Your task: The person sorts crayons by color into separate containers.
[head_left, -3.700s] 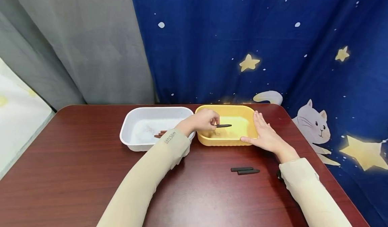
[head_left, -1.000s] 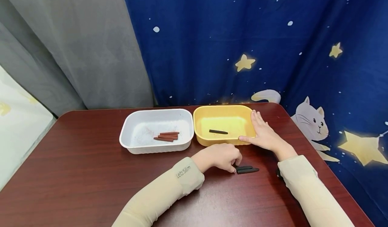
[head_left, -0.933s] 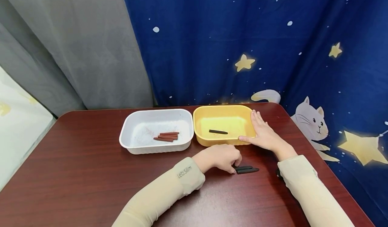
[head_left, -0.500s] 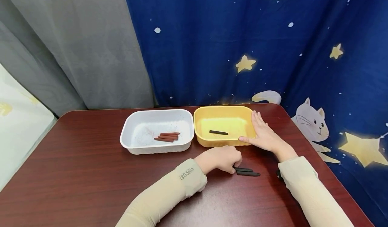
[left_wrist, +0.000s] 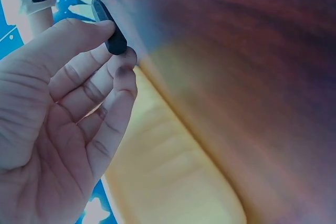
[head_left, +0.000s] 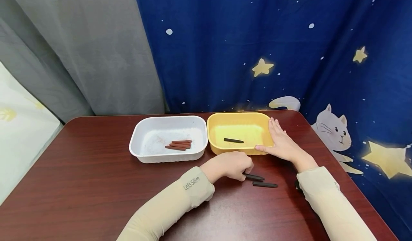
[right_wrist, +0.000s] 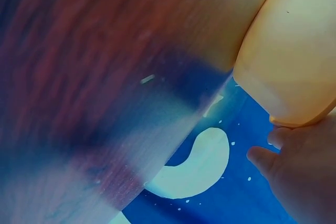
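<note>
My left hand point(head_left: 229, 165) pinches a black crayon point(left_wrist: 110, 27) between thumb and fingertips, close over the table in front of the yellow tub point(head_left: 235, 150). In the head view the pointed end of this crayon sticks out to the right of the fingers. Just beside it a second black crayon point(head_left: 265, 184) lies on the table. Another black crayon point(head_left: 233, 140) rests on the tub's floor. With its fingers spread and straight, my right hand point(head_left: 284, 144) rests against the right end of the tub, thumb at the front rim.
A white tub point(head_left: 168, 158) stands to the left, right up against the yellow one, with several red-brown crayons point(head_left: 178, 145) in it. Both tubs are near the back edge of the dark red wooden table point(head_left: 80, 183). Behind hangs a blue curtain point(head_left: 209, 48) with stars.
My left hand went from holding a crayon over the yellow tub to the table, and that crayon now lies inside. It has just drawn another crayon slightly leftward from its neighbour. The right hand stayed.
</note>
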`<state>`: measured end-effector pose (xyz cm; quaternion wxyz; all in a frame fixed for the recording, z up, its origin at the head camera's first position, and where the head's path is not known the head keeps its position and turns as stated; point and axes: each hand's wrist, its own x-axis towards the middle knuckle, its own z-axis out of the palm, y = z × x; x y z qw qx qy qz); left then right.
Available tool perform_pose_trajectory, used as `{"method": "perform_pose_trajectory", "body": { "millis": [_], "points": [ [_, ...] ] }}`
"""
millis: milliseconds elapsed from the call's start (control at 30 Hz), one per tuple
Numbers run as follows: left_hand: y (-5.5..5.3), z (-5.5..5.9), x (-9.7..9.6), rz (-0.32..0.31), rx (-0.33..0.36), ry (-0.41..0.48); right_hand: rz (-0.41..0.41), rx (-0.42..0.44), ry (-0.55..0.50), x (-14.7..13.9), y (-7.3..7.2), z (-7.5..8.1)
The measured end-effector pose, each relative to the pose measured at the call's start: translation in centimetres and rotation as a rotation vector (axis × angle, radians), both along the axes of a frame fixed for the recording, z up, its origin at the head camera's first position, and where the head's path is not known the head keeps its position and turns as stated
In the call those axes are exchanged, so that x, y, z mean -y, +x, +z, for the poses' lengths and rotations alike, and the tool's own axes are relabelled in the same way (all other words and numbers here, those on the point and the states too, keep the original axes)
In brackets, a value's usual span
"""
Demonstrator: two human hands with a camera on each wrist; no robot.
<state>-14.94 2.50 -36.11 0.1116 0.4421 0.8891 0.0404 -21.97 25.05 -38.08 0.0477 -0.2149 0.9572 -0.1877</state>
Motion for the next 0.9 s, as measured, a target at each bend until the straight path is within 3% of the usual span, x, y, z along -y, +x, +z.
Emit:
{"method": "perform_pose_trajectory", "body": {
  "millis": [200, 533, 900],
  "points": [
    [-0.1, 0.9, 0.5, -0.035, -0.027, 0.030, -0.006, 0.002, 0.004, -0.5, 0.1, 0.0],
    [-0.6, 2.2, 2.5, 0.010, 0.006, 0.084, -0.009, 0.000, -0.015, -0.3, 0.1, -0.2],
    [-3.1, 2.8, 3.5, 0.026, 0.003, 0.173, -0.004, 0.005, -0.006, -0.1, -0.1, -0.2]
  ]
}}
